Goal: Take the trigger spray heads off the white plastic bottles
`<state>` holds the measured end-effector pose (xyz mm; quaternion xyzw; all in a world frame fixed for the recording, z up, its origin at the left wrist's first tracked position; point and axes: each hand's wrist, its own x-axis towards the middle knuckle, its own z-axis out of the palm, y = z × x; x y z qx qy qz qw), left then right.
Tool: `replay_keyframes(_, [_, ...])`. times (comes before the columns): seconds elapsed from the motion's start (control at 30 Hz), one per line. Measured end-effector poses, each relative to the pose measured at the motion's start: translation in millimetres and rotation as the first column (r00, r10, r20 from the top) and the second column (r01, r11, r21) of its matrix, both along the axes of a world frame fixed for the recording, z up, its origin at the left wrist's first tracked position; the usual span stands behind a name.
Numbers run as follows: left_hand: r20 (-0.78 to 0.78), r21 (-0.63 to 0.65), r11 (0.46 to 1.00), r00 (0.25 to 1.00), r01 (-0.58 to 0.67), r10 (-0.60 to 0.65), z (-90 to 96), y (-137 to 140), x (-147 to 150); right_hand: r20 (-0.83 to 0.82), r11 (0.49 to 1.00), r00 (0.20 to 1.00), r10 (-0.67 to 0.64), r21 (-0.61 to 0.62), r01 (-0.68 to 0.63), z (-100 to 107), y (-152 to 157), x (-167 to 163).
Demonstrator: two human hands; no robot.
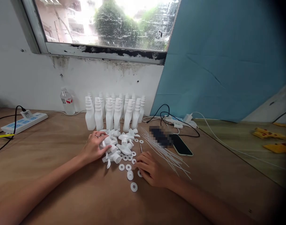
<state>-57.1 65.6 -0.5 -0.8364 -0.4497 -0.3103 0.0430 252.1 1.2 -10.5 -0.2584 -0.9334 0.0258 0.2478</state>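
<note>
My left hand (96,145) is curled round a white trigger sprayer head (104,143) at the left side of a heap of similar spray heads (125,148). Thumb and fingers press against it. To the right, my right hand (150,168) rests low over the table with its fingers bent together among flat white ring washers (128,167). A thin metal-tipped stick (140,147) shows just beyond its knuckles; whether the fingers hold it is hidden. One washer (140,173) lies partly under this hand. Several more washers are scattered between both hands.
White bottles (109,114) stand in rows behind the heap. Thin white tubes (166,153) lie right of my right hand, beside a phone (181,145) and a blurred dark patch. Power strips (24,123) with cables sit at both sides. A clear water bottle (68,101) stands against the wall.
</note>
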Motion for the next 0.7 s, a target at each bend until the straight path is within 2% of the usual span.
replay_keyframes(0.17, [0.157, 0.065, 0.997, 0.987, 0.028, -0.038, 13.4, -12.0, 4.2, 0.024, 0.996, 0.996, 0.081, 0.031, -0.082, 8.6, -5.7, -6.5])
replay_keyframes(0.3, [0.325, 0.010, 0.991, 0.937, 0.133, -0.129, 23.9, -35.9, 14.4, 0.091, 0.991, 0.988, 0.122, 0.047, -0.126, 11.2, -7.3, -8.3])
replay_keyframes(0.37, [0.427, -0.083, 0.976, 0.892, 0.201, -0.148, 22.0, -50.1, 21.6, 0.123, 0.989, 0.984, 0.129, 0.062, -0.138, 10.2, -7.6, -9.3])
replay_keyframes(0.43, [0.539, -0.235, 0.931, 0.834, 0.280, -0.115, 15.1, -63.1, 30.0, 0.124, 0.985, 0.983, 0.134, 0.093, -0.145, 7.7, -7.5, -10.4])
replay_keyframes(0.5, [0.633, -0.353, 0.861, 0.771, 0.367, -0.069, 5.9, -73.1, 38.8, 0.092, 0.977, 0.985, 0.144, 0.142, -0.156, 4.2, -7.0, -11.1])
replay_keyframes(0.6, [0.729, -0.413, 0.764, 0.683, 0.496, -0.049, -5.2, -82.1, 49.9, 0.031, 0.973, 0.991, 0.132, 0.187, -0.135, 0.2, -5.3, -9.9])
replay_keyframes(0.7, [0.776, -0.448, 0.674, 0.630, 0.587, -0.033, -9.3, -87.2, 56.0, -0.112, 0.988, 0.993, 0.023, 0.157, -0.005, -0.1, -3.8, -6.5])
